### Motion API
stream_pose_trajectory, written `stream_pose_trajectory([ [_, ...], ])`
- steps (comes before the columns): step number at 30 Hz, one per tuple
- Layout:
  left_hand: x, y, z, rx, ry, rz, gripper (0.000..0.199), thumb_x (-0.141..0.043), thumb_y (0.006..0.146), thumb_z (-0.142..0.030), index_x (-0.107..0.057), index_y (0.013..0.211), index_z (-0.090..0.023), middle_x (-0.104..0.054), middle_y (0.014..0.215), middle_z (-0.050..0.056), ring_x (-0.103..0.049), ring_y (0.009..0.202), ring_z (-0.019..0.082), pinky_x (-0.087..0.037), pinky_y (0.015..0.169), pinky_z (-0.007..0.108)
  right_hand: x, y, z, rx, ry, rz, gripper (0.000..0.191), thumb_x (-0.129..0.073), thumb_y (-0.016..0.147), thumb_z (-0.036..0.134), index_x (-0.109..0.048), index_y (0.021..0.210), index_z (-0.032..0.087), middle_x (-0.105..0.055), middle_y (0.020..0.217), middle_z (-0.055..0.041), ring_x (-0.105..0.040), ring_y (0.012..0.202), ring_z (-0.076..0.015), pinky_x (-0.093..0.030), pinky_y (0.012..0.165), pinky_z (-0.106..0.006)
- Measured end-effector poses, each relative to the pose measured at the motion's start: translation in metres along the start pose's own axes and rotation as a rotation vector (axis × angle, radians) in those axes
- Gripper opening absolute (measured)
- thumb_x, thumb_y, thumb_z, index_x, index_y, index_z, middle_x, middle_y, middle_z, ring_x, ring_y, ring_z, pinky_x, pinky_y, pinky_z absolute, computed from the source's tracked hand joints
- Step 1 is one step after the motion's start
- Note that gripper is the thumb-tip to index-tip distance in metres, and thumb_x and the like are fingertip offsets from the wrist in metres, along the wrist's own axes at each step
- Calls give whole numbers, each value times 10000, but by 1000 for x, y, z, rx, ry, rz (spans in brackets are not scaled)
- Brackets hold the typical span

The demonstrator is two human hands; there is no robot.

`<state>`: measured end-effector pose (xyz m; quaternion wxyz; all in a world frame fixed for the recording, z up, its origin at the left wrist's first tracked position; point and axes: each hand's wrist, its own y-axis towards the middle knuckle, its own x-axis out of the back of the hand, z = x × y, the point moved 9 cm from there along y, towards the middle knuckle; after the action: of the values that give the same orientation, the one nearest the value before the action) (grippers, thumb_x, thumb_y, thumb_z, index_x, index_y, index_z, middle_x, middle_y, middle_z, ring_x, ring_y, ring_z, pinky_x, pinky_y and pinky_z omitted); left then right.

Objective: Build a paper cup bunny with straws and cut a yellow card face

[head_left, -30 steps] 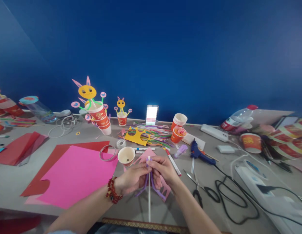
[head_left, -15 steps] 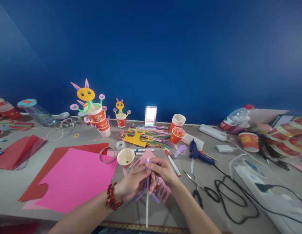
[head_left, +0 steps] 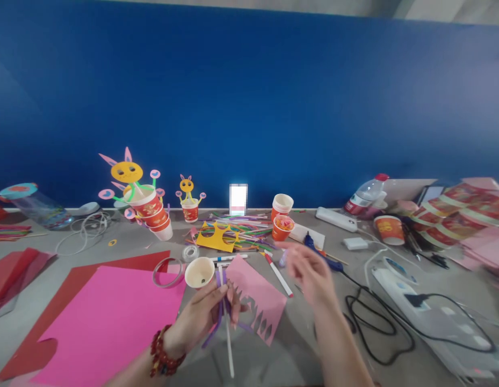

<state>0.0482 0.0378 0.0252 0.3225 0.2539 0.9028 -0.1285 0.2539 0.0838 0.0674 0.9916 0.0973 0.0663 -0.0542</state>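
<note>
The left hand, lower centre, pinches a thin white stick and fuzzy purple stems. The right hand, right of centre, hangs loose-fingered.

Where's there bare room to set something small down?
Grey tabletop shows bare in front, between the pale pink sheet and the right forearm, and in a strip at left, between the smaller red sheets and the large red sheet. It's crowded at the back, around the pipe cleaners, and at right, around the glue gun and power strip.
</note>
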Motion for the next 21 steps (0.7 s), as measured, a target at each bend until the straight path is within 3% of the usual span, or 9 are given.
stream_pose_trajectory([
  [2,5,-4,-6,-9,11,-13,240,-565,959,-308,-617,794,-141,-708,734,70,-659,655,171,-493,847,374,47,-5,19,122,47,-268,301,-713,861,433,-776,954,153,-420,479,58,-310,441,-84,-184,401,-219],
  [5,7,-8,-4,22,20,-16,261,-592,944,-343,-627,794,-133,-741,822,123,-699,748,215,-508,760,339,72,-15,22,134,-26,-366,273,-721,851,417,-778,932,162,-427,486,56,-331,434,-87,-204,395,-215],
  [7,3,-9,3,57,9,4,269,-600,940,-353,-636,797,-128,-743,832,127,-717,754,228,-511,741,332,57,-14,9,43,-179,-220,328,-693,859,460,-784,930,153,-467,507,40,-355,424,-86,-234,390,-212],
  [9,-2,-9,10,78,-1,23,259,-595,944,-345,-649,813,-127,-745,844,119,-726,725,222,-515,758,339,27,-16,-10,-35,-364,33,357,-668,864,477,-792,919,147,-537,539,13,-420,434,-98,-307,410,-218],
  [13,-5,-10,12,75,-5,-9,238,-606,938,-333,-675,834,-130,-749,950,126,-740,766,224,-533,774,339,-25,-27,-39,-12,-547,376,315,-603,922,426,-794,925,175,-710,730,-48,-598,574,-156,-436,518,-239],
  [17,-6,-12,12,65,-16,19,262,-597,940,-350,-668,816,-129,-749,963,135,-751,800,244,-550,785,353,-49,-25,-46,110,-612,475,315,-554,959,379,-785,861,189,-708,672,-30,-585,543,-154,-421,506,-236],
  [21,-17,-14,16,29,-63,186,276,-522,977,-355,-626,847,-135,-729,738,93,-699,559,183,-507,557,262,-80,3,-29,298,-690,491,280,-525,970,296,-767,871,196,-739,759,-49,-635,667,-189,-461,603,-266],
])
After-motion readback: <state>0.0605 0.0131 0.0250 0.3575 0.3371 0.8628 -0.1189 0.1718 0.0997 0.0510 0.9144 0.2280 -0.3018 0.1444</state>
